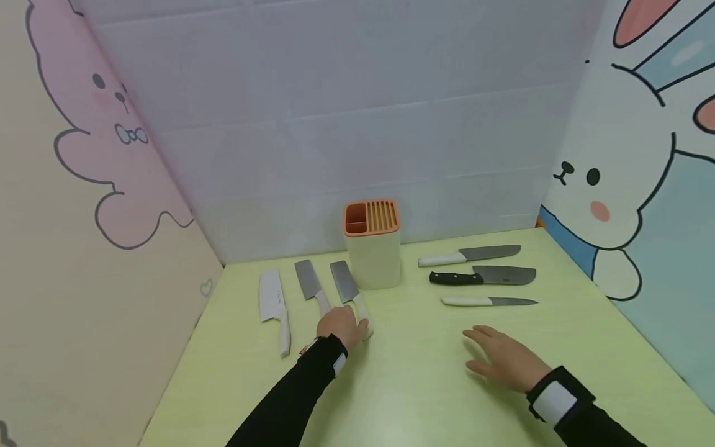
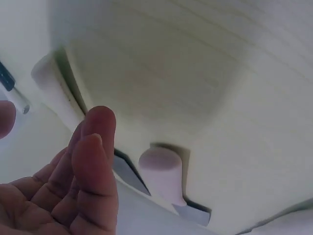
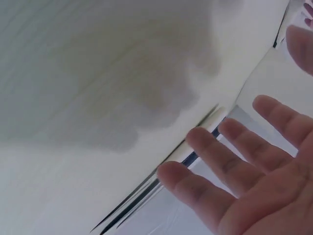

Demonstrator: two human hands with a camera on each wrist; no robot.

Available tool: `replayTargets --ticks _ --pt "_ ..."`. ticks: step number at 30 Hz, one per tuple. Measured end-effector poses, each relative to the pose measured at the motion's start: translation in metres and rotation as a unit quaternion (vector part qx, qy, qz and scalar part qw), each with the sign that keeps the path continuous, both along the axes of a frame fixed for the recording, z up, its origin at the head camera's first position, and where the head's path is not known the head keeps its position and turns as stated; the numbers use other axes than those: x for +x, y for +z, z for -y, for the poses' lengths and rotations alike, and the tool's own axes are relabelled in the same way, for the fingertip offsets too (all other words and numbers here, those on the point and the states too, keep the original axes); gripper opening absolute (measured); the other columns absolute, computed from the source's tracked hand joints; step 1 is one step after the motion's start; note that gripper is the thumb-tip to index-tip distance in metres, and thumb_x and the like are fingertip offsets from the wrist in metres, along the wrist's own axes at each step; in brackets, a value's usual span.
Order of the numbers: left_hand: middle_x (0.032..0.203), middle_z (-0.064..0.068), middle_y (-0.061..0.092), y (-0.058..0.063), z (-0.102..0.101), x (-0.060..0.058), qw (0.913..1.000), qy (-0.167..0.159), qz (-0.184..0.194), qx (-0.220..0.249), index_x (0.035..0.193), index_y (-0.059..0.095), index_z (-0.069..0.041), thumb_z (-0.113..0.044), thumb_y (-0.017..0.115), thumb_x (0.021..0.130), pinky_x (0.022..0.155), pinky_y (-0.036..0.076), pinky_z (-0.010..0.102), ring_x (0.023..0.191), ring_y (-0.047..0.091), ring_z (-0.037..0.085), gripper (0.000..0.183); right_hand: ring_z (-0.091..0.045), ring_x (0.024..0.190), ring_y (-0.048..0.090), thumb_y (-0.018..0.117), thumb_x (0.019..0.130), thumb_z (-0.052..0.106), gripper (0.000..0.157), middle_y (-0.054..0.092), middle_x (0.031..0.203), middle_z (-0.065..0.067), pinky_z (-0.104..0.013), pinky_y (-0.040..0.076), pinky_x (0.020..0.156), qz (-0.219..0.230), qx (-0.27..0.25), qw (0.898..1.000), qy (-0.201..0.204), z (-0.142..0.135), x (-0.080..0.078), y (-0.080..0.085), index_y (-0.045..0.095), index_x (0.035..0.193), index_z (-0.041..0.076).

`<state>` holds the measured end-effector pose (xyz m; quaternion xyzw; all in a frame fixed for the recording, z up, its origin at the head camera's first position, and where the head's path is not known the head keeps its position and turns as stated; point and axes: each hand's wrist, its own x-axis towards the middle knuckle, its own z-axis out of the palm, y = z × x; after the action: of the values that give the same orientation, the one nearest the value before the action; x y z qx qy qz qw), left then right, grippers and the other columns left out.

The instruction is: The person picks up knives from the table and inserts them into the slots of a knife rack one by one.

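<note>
My left hand (image 1: 342,326) is over the white handle of a kitchen knife (image 1: 344,280) whose broad grey blade points away. In the left wrist view, its extended fingers (image 2: 95,171) are beside that pale handle (image 2: 55,88), not wrapped round it. Left of it lie another white-handled knife (image 1: 307,278), its handle partly behind the hand, and a white-handled cleaver (image 1: 272,295). My right hand (image 1: 505,359) hovers with spread fingers and holds nothing. Beyond it lie a small white-handled knife (image 1: 466,302), a black-handled knife (image 1: 455,279) and a white-handled knife (image 1: 441,260).
A cream knife holder (image 1: 373,264) with an orange slotted top stands upright at the back of the pale yellow-green table (image 1: 402,385), near the back wall (image 1: 357,124). Walls with cartoon drawings, including a rabbit (image 1: 614,149), flank the table.
</note>
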<state>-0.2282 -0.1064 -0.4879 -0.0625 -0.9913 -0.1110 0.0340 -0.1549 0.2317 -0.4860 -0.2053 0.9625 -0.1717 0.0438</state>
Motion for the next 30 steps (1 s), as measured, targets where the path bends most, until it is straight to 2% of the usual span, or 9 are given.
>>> replayTargets --ticks 2,5,9,12,15,19,23,30 --pt "0.046 0.0 0.042 -0.007 -0.006 -0.004 0.9998 0.013 0.009 -0.01 0.05 0.043 -0.012 -0.047 0.058 0.086 0.036 0.034 0.032 0.042 0.041 0.015 0.053 -0.037 0.113 0.051 0.069 0.084 0.035 0.057 0.051 0.129 -0.021 -0.055 0.046 0.09 -0.009 -0.005 1.0 0.006 0.003 -0.002 -0.001 0.053 0.129 0.005" --pt "0.046 0.0 0.041 -0.015 -0.014 -0.008 0.9992 0.03 0.024 -0.014 0.047 0.041 -0.013 -0.054 0.056 0.086 0.036 0.034 0.032 0.041 0.041 0.015 0.059 -0.035 0.111 0.053 0.07 0.084 0.034 0.054 0.052 0.128 -0.019 -0.054 0.047 0.088 -0.016 -0.006 1.0 0.008 0.006 -0.004 -0.002 0.054 0.128 0.006" --pt "0.049 0.002 0.046 -0.014 -0.023 -0.006 0.9974 0.049 0.048 -0.024 0.049 0.048 -0.012 -0.062 0.052 0.086 0.037 0.034 0.032 0.044 0.044 0.016 0.062 -0.033 0.11 0.054 0.07 0.084 0.033 0.053 0.053 0.127 -0.017 -0.052 0.048 0.088 -0.02 -0.009 1.0 0.009 0.007 -0.005 -0.005 0.054 0.128 0.007" --pt "0.051 0.003 0.047 -0.011 -0.027 -0.004 0.9951 0.063 0.069 -0.034 0.052 0.051 -0.011 -0.061 0.052 0.086 0.038 0.032 0.031 0.046 0.044 0.017 0.061 -0.031 0.109 0.055 0.069 0.085 0.033 0.052 0.053 0.127 -0.016 -0.051 0.049 0.087 -0.023 -0.009 1.0 0.01 0.008 -0.006 -0.006 0.054 0.128 0.007" --pt "0.051 0.003 0.046 -0.013 -0.03 -0.006 0.9934 0.074 0.08 -0.036 0.053 0.051 -0.01 -0.058 0.054 0.086 0.039 0.03 0.031 0.046 0.043 0.017 0.057 -0.031 0.108 0.055 0.069 0.085 0.032 0.051 0.054 0.125 -0.016 -0.05 0.049 0.087 -0.03 -0.007 0.999 0.012 0.008 -0.005 -0.006 0.055 0.127 0.007" --pt "0.054 0.004 0.048 -0.027 -0.026 -0.01 0.9941 0.071 0.076 -0.032 0.055 0.051 -0.01 -0.056 0.054 0.085 0.039 0.033 0.033 0.046 0.044 0.017 0.055 -0.031 0.108 0.055 0.069 0.085 0.031 0.049 0.055 0.124 -0.015 -0.05 0.049 0.087 -0.036 -0.006 0.999 0.01 0.008 -0.005 -0.008 0.056 0.125 0.006" --pt "0.054 0.004 0.049 -0.035 -0.02 -0.011 0.9958 0.059 0.07 -0.004 0.053 0.048 -0.012 -0.053 0.054 0.085 0.038 0.036 0.033 0.046 0.044 0.017 0.053 -0.03 0.109 0.055 0.069 0.085 0.031 0.048 0.055 0.124 -0.014 -0.049 0.049 0.088 -0.04 -0.003 0.999 0.007 0.007 -0.006 -0.011 0.057 0.124 0.007" --pt "0.052 0.0 0.042 -0.031 -0.009 -0.013 0.9894 0.059 0.076 0.108 0.051 0.039 -0.014 -0.047 0.052 0.083 0.041 0.033 0.032 0.048 0.042 0.018 0.048 -0.03 0.11 0.054 0.069 0.085 0.031 0.047 0.056 0.123 -0.015 -0.05 0.049 0.088 -0.052 -0.003 0.999 0.01 0.002 -0.009 -0.014 0.057 0.123 0.007"
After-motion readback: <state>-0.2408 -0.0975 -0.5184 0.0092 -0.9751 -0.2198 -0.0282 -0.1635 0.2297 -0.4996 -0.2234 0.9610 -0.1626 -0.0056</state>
